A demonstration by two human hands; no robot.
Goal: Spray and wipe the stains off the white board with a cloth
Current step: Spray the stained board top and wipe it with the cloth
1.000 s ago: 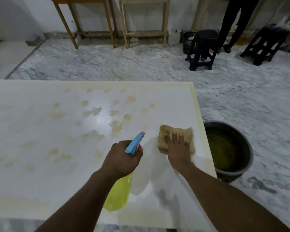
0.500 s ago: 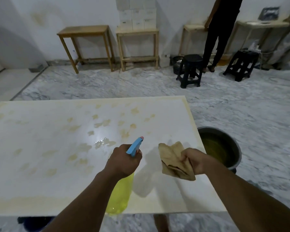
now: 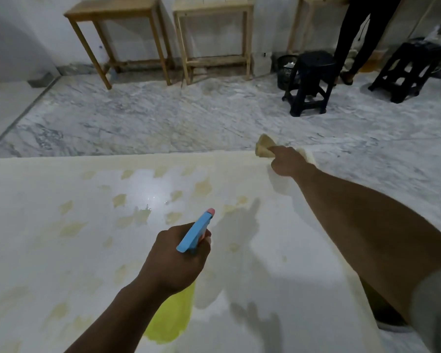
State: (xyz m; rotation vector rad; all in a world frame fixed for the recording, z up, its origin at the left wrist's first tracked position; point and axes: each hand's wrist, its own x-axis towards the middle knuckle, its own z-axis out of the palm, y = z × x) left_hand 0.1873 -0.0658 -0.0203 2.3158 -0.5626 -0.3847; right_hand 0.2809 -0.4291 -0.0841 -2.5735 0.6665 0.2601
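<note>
The left hand (image 3: 181, 261) keeps a closed grip round the spray bottle (image 3: 196, 233), above the stained white board (image 3: 61, 250). At the board's far right corner, the right hand (image 3: 287, 161) holds the cloth (image 3: 264, 149), fingers seemingly curled on it.

L hand (image 3: 176, 258) over near half of the white board (image 3: 61, 250), knuckles up, fingers curled round spray bottle (image 3: 195, 233) neck; forearm enters from bottom edge. R arm stretched fully fwd, grey sleeve (image 3: 433, 314) at upper arm; R hand (image 3: 288, 161) at board's far right corner, gripping cloth (image 3: 264, 149).
</note>
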